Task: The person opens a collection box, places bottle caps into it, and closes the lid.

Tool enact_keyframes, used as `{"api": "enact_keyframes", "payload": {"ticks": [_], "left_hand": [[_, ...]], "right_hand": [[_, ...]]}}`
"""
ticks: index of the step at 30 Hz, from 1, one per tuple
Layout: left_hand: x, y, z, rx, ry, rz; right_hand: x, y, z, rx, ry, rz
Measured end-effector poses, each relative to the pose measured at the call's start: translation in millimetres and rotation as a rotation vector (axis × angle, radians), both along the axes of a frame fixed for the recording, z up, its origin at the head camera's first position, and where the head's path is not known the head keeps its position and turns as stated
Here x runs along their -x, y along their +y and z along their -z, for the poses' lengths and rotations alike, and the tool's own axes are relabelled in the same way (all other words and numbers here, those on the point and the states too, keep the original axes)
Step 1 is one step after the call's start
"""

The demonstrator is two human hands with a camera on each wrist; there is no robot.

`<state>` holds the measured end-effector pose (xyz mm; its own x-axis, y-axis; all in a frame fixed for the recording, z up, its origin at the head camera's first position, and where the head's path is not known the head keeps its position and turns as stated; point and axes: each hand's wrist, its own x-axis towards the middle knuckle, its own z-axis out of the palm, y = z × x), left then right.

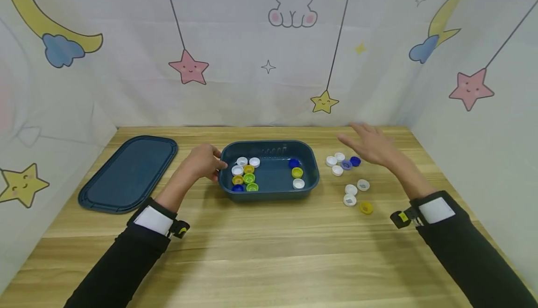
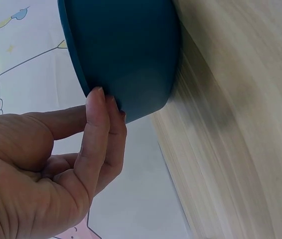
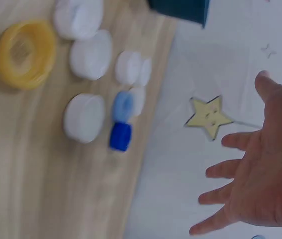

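Note:
A dark blue plastic box (image 1: pixel 269 195) stands on the table with bottle caps inside. White, yellow, green and blue caps (image 1: pixel 249 177) cluster at its left end; a blue, a yellow and a white cap (image 1: pixel 298 184) line up at its right. My left hand (image 1: pixel 202 162) pinches the box's left rim, fingers (image 2: pixel 97 119) against the outer wall and thumb over the edge. Above the loose caps at the right hovers my right hand (image 1: pixel 371 145), fingers spread and holding nothing. Those caps are white (image 3: pixel 84 118), blue (image 3: pixel 120 137), light blue (image 3: pixel 123 106) and yellow (image 3: pixel 26 54).
On the left of the wooden table (image 1: pixel 252 252) lies a flat dark blue lid (image 1: pixel 128 175) with a raised edge. A white cloth backdrop (image 1: pixel 235 42) with printed stars and moons encloses the back and both sides.

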<state>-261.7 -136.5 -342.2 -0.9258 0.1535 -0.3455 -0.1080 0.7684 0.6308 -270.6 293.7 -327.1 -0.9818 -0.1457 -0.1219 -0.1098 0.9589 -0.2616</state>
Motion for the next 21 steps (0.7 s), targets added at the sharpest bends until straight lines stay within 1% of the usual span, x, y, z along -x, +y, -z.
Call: {"api": "enact_keyframes", "payload": {"ticks": [2, 4, 8, 10, 12, 16, 21], "left_hand": [[0.0, -0.1, -0.3, 0.002, -0.002, 0.000], [0.1, 0.1, -0.6, 0.003, -0.005, -0.003], [0.9, 0.6, -0.8, -0.001, -0.010, -0.009], [1.0, 0.4, -0.8, -0.005, -0.011, -0.009], [1.6, 0.0, 0.0, -0.009, -0.012, -0.008], [1.6, -0.5, 0.5, -0.014, -0.015, -0.011], [1.6, 0.3, 1.2, -0.011, -0.023, -0.022]], "right_hand": [[0.6, 8.8, 7.8, -0.003, -0.008, -0.004], [0.7, 16.6, 16.2, -0.013, -0.003, -0.026], [-0.1, 26.7, 31.6, -0.046, 0.033, -0.105], [0.8, 29.5, 38.2, -0.043, 0.047, -0.149], [1.9, 31.0, 43.8, -0.033, 0.037, -0.178], [4.5, 30.7, 53.1, 0.001, 0.006, -0.195], [6.0, 27.6, 60.7, 0.004, 0.014, -0.211]]}}
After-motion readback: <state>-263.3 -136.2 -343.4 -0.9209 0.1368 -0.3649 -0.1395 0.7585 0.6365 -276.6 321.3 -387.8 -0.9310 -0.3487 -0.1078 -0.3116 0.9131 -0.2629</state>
